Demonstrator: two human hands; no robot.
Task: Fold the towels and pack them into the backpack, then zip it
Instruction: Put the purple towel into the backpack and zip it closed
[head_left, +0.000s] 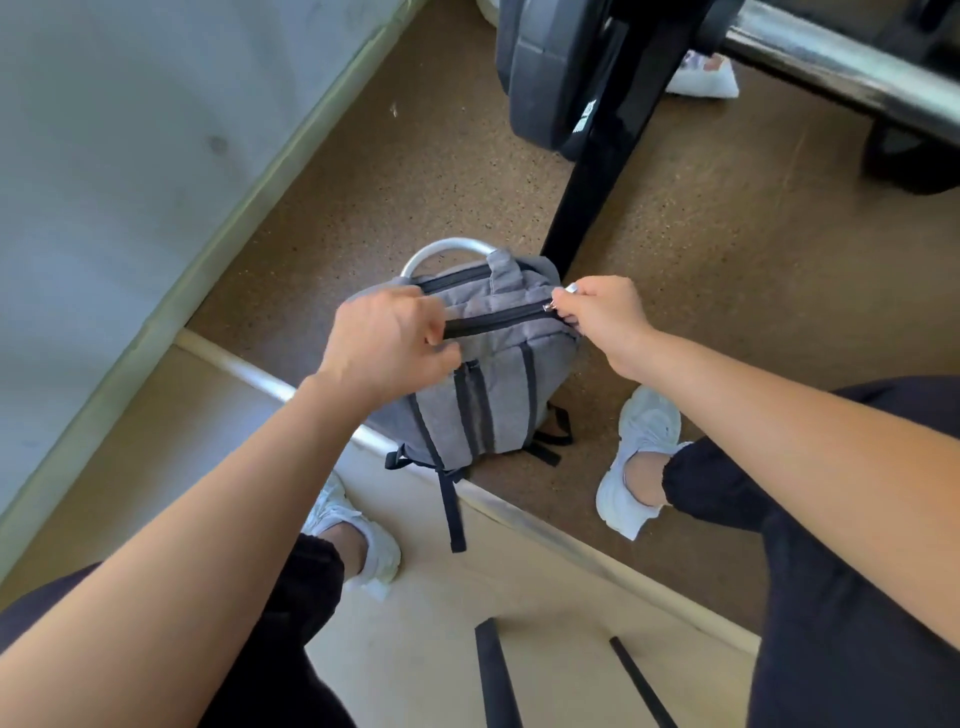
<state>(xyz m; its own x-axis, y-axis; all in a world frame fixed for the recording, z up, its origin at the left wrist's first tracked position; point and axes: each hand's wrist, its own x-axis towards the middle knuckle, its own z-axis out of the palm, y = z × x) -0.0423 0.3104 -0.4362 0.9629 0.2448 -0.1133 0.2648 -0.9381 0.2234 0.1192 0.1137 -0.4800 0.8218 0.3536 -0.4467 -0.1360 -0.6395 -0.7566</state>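
Observation:
A grey backpack with black straps stands upright on the floor between my feet, against a black post. Its main zipper runs across the top and looks closed along the visible stretch. My left hand pinches the left end of the zipper and the bag's top corner. My right hand grips the silver zipper pull at the right end of the bag. No towels are in view.
A black rack post rises just behind the bag, with weight plates and a steel barbell above. A metal strip divides the brown floor from a pale platform. My white shoes flank the bag. A wall runs along the left.

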